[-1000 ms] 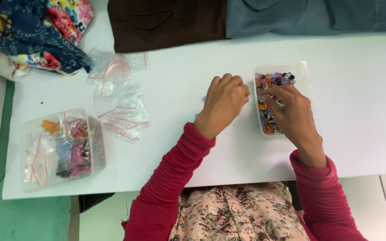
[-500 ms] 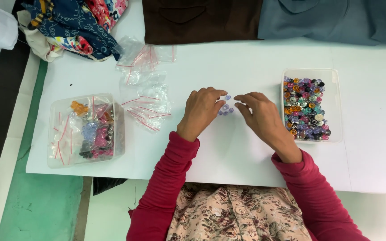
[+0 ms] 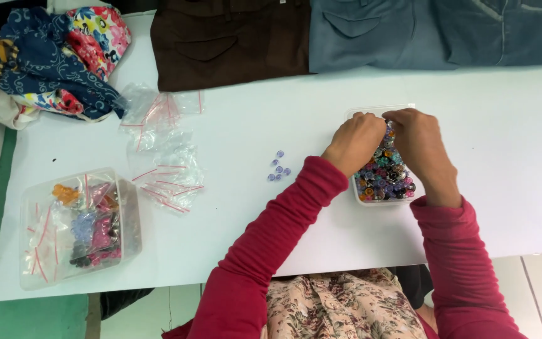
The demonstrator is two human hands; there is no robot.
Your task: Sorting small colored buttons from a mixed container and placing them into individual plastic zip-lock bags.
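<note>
A clear rectangular tray [image 3: 382, 201] full of small colourful buttons [image 3: 386, 176] sits on the white table [image 3: 283, 113]. Both hands in red sleeves reach into its far end. My left hand [image 3: 354, 141] curls over the tray's left side and my right hand [image 3: 423, 152] covers its right side. Their fingertips meet among the buttons and are hidden. A small cluster of pale blue buttons [image 3: 278, 169] lies loose on the table, left of my left hand.
Several empty clear zip bags [image 3: 164, 157] lie left of centre. A clear tub [image 3: 76, 226] holding bagged buttons stands at the front left. Patterned cloth [image 3: 51, 56] is heaped at the far left; brown trousers [image 3: 227, 37] and blue trousers [image 3: 434, 31] lie along the far edge.
Half a second ago both hands were together at the middle of the table; they have moved right into the tray. The pale blue buttons now lie where the hands were.
</note>
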